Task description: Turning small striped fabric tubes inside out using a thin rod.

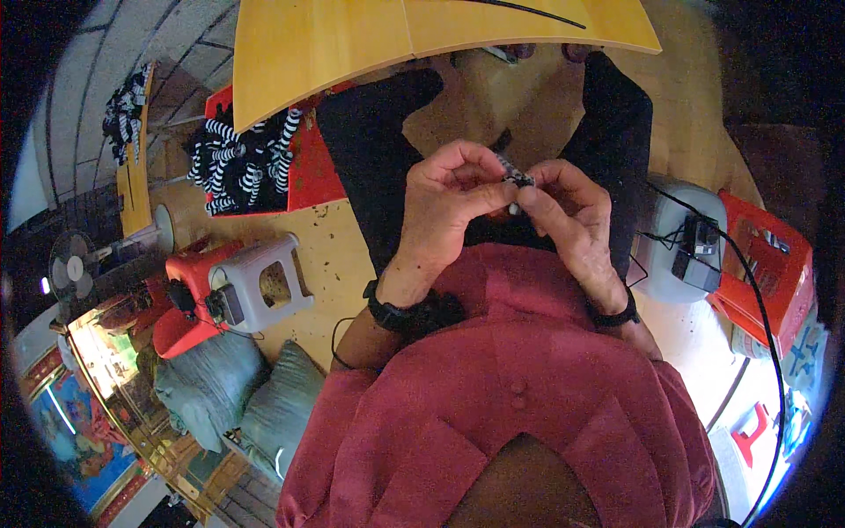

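Above my lap, my left hand [444, 202] and my right hand [572, 216] meet with their fingertips nearly touching. Pinched between them is a small black-and-white patterned strip [519, 179]; a dark end of it shows beyond the left fingers. Part of the strip is hidden by my fingers, and its exact kind is too small to tell. Both hands are closed on it with thumb and forefinger. To the left, a heap of black-and-white striped strips [251, 163] lies on a red surface [315, 172].
A yellow wooden tabletop [352, 44] spans the far side, with a thin black rod [537, 14] on it. Grey and red plastic stools [255, 282] stand left; another grey stool [664, 238] with black devices [700, 251] and a cable stands right. Grey-green cushions [211, 387] lie lower left.
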`<action>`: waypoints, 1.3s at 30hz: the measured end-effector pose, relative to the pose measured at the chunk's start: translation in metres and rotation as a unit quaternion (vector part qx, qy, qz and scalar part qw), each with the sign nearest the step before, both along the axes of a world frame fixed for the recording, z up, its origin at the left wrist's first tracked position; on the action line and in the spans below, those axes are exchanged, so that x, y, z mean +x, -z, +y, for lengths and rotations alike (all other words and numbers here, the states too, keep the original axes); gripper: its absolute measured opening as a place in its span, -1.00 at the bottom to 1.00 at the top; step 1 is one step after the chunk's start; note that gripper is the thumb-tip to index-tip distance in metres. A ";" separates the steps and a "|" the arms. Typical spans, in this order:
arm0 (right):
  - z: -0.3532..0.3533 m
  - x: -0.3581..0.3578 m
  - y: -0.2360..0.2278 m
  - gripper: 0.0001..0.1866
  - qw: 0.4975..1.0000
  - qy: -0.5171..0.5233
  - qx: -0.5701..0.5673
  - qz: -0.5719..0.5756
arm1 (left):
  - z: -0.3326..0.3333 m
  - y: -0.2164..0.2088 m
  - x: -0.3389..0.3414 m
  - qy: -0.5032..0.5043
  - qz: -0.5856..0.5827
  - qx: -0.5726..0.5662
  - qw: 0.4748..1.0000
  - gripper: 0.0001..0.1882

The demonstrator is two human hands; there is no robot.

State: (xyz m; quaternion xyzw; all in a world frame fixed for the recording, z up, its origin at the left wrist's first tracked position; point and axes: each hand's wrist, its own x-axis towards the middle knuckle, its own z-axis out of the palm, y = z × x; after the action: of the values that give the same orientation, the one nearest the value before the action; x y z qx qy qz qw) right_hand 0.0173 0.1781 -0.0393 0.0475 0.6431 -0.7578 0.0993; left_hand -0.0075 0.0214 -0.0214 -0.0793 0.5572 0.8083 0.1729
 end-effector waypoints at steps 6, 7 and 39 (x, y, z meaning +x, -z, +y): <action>0.006 -0.005 -0.004 -0.89 0.997 -0.038 -0.030 -0.057 | -0.007 0.005 -0.005 0.011 -0.021 0.044 0.999 -0.81; 0.005 -0.005 -0.004 -0.90 0.998 -0.033 -0.019 -0.058 | -0.007 0.004 -0.006 0.020 -0.031 0.056 0.998 -0.81; -0.008 0.003 -0.006 -0.90 0.985 0.037 0.148 0.083 | -0.014 0.004 -0.003 0.002 -0.087 0.100 0.991 -0.78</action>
State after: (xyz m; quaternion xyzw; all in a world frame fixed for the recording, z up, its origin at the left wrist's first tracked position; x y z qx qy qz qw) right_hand 0.0207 0.1703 -0.0334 0.0221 0.7518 -0.6589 0.0095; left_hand -0.0107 0.0075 -0.0257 -0.1305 0.4568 0.8497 0.2288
